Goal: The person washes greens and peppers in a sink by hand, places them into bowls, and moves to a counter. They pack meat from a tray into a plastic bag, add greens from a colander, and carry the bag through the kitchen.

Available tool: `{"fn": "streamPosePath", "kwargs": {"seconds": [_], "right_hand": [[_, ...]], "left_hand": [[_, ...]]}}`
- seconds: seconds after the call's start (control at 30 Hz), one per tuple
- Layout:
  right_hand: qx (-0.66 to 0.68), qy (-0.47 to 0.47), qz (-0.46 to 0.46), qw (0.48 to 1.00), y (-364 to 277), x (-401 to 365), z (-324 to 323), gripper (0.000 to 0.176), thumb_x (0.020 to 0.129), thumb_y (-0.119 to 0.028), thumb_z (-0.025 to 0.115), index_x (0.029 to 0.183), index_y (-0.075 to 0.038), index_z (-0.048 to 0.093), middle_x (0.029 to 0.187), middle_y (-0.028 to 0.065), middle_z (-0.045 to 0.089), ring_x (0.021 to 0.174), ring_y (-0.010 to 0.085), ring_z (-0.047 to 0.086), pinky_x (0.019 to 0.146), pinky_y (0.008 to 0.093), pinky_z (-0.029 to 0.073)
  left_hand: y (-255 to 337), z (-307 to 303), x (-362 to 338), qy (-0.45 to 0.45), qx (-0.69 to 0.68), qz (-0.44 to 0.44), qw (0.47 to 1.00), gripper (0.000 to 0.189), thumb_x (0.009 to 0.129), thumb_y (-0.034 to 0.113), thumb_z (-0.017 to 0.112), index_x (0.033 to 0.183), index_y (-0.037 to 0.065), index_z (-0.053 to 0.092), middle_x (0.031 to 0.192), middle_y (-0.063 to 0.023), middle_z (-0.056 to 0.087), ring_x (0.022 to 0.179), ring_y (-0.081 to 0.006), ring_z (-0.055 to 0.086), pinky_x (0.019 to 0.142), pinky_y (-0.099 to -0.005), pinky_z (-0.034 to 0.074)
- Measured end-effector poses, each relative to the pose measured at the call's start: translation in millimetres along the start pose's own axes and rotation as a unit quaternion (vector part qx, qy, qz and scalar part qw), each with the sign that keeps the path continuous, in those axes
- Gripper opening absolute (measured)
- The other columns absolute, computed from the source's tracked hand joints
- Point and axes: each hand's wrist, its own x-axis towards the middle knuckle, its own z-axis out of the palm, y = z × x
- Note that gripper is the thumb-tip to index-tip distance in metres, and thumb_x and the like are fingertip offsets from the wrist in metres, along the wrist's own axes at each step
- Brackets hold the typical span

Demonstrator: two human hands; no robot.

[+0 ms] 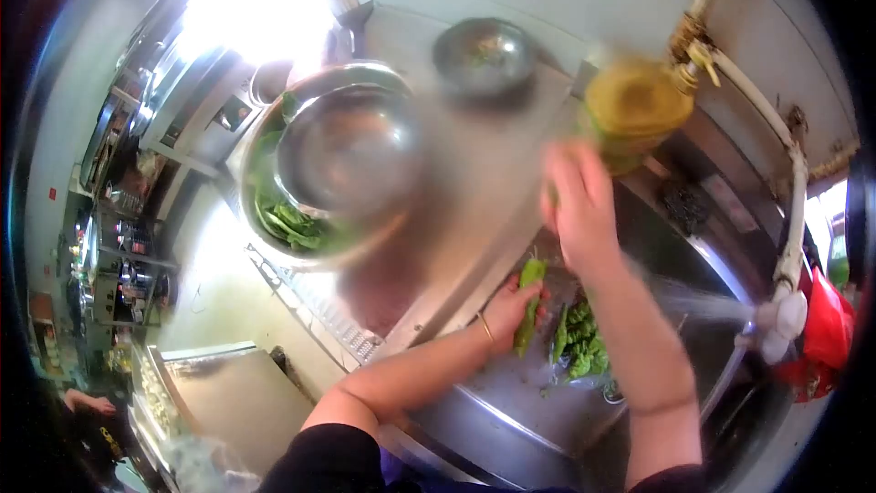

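Note:
My left hand [513, 309] is wrapped round a long light-green pepper [528, 310], held tilted over the near edge of the metal sink [493, 402]. Just right of it, leafy greens [580, 340] lie in the sink, partly in clear plastic. My right hand [580, 205] is raised above the sink, blurred, its fingers curled together; I cannot tell what is in them. Close beyond that hand stands a yellow-green plastic container [639, 105].
On the metal counter, a steel bowl [342, 151] sits in a larger basin [351, 251] of green leaves. Another metal bowl [484, 57] stands by the wall. Water sprays from a white pipe fitting [780, 315] at right, near a red bag [829, 310]. Another person's hand [89, 402] shows far left.

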Motion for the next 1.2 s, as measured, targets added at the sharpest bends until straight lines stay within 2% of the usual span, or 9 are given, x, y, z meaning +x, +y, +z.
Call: {"fn": "streamPosePath", "kwargs": {"seconds": [0.17,0.4,0.5,0.57,0.67,0.77,0.93,1.03,1.2], "right_hand": [[-0.464,0.008,-0.394,0.793,32,164,55,0.043,0.080,-0.021,0.065,0.117,-0.003,0.053,0.106,0.0179,0.059,0.096,0.0357,0.055,0.084,0.0409,0.045],[-0.688,-0.131,-0.331,0.632,42,121,150,0.048,0.078,-0.042,0.060,0.114,-0.009,0.059,0.104,0.0139,0.063,0.098,0.0316,0.058,0.082,0.0438,0.048],[-0.654,-0.205,-0.142,0.714,22,128,147,0.036,0.079,-0.036,0.060,0.106,-0.011,0.061,0.093,0.0132,0.065,0.086,0.0326,0.061,0.073,0.0434,0.049],[-0.510,-0.178,-0.255,0.802,-3,119,127,0.021,0.079,-0.025,0.057,0.094,-0.011,0.062,0.089,0.0142,0.064,0.077,0.0346,0.062,0.066,0.0411,0.050],[-0.479,0.002,-0.621,0.621,-64,64,90,0.013,0.082,-0.015,0.055,0.091,-0.007,0.060,0.075,0.0110,0.062,0.062,0.0252,0.057,0.056,0.0349,0.048],[-0.496,0.036,-0.700,0.513,-96,25,26,0.021,0.079,-0.007,0.055,0.099,-0.008,0.062,0.076,0.0105,0.063,0.057,0.0233,0.057,0.055,0.0325,0.047],[-0.524,0.154,-0.390,0.742,-55,-93,-72,0.040,0.075,0.003,0.056,0.114,-0.006,0.062,0.075,0.0057,0.061,0.059,0.0109,0.051,0.057,0.0254,0.044],[-0.431,0.199,-0.126,0.871,-2,-163,-107,0.032,0.080,0.000,0.052,0.110,-0.001,0.061,0.078,0.0013,0.058,0.068,0.0071,0.051,0.064,0.0237,0.044],[-0.061,0.180,0.112,0.975,58,-241,-84,0.029,0.081,-0.001,0.052,0.109,0.003,0.056,0.097,0.0021,0.059,0.089,0.0101,0.051,0.083,0.0243,0.040]], "left_hand": [[-5,5,7,-0.070,-0.020,0.041,0.996,0.020,0.087,0.012,0.058,0.105,0.010,0.049,0.081,-0.0008,0.055,0.065,-0.0109,0.053,0.054,-0.0251,0.045],[-1,8,11,-0.063,-0.086,0.002,0.994,0.020,0.086,0.016,0.058,0.104,0.010,0.049,0.081,-0.0018,0.054,0.059,-0.0099,0.050,0.048,-0.0225,0.043],[-5,8,12,-0.118,-0.041,-0.016,0.992,0.023,0.086,0.016,0.060,0.105,0.010,0.049,0.080,-0.0014,0.055,0.059,-0.0094,0.050,0.047,-0.0219,0.044],[-11,9,14,-0.138,0.055,0.029,0.988,0.029,0.084,0.015,0.063,0.109,0.010,0.049,0.079,-0.0011,0.057,0.058,-0.0085,0.052,0.046,-0.0218,0.045],[-2,12,4,-0.140,0.064,-0.012,0.988,0.024,0.087,0.013,0.059,0.108,0.010,0.049,0.080,-0.0037,0.056,0.060,-0.0118,0.054,0.047,-0.0253,0.046],[0,12,-3,-0.177,0.083,-0.011,0.981,0.021,0.088,0.018,0.056,0.106,0.010,0.047,0.076,-0.0053,0.054,0.056,-0.0124,0.053,0.046,-0.0256,0.044],[-9,2,-55,-0.414,0.433,0.295,0.744,0.034,0.084,0.016,0.059,0.113,0.005,0.047,0.082,-0.0096,0.057,0.075,-0.0222,0.060,0.064,-0.0320,0.049],[19,26,-131,-0.322,0.469,0.222,0.792,0.051,0.080,0.016,0.062,0.125,0.003,0.042,0.102,-0.0168,0.057,0.096,-0.0293,0.058,0.081,-0.0369,0.048],[38,19,-158,-0.130,0.666,0.418,0.604,0.064,0.076,0.016,0.064,0.132,0.001,0.037,0.123,-0.0227,0.046,0.112,-0.0364,0.048,0.094,-0.0428,0.041]]}}
